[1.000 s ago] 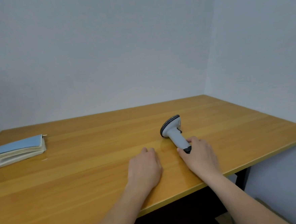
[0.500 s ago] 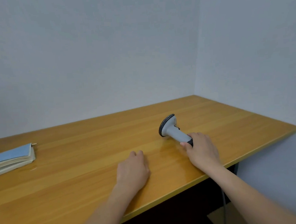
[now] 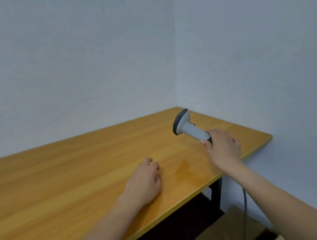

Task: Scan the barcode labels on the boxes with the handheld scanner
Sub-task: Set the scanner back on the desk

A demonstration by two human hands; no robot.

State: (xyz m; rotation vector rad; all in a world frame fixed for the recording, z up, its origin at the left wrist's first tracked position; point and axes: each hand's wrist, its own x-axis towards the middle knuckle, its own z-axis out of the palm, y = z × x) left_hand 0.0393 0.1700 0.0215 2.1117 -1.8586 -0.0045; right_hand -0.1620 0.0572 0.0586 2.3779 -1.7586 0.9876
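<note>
Pale blue walls meet in a corner behind the wooden table (image 3: 82,172) I am working at. My right hand (image 3: 222,149) grasps the handheld scanner (image 3: 189,127) by the lower end of its grey handle, fingers curled round it, and the dark-rimmed head is raised off the tabletop, tilted up and to the left. A grey cable (image 3: 245,207) hangs below the table edge. My left hand (image 3: 143,182) rests on the wood, fingers loosely curled, holding nothing.
</note>
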